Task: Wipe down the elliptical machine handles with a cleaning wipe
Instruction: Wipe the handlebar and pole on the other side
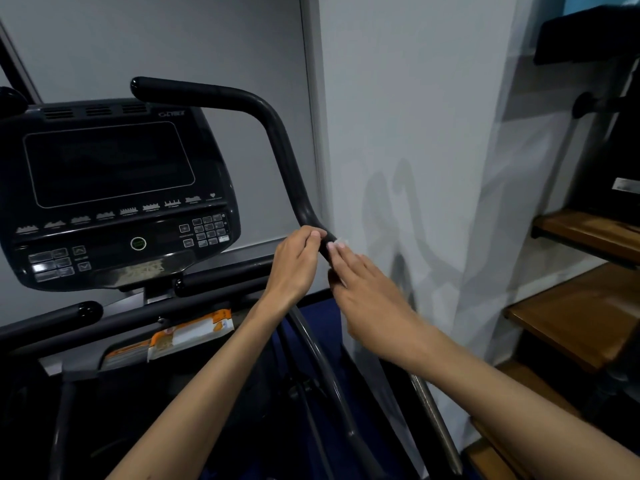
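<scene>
Curled around the black handle (277,147) at its lower bend, our left hand (294,263) grips the bar, at about three o'clock from the dark console (114,188). Just to its right, our right hand (360,282) lies with fingers nearly straight, pressing the white wipe (338,243) against the same bar, beside the grey wall (415,133).

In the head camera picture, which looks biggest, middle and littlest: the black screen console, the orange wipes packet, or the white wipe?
1. Black screen console
2. Orange-and-white wipes packet
3. Small white cleaning wipe, mostly hidden by the right hand
</scene>
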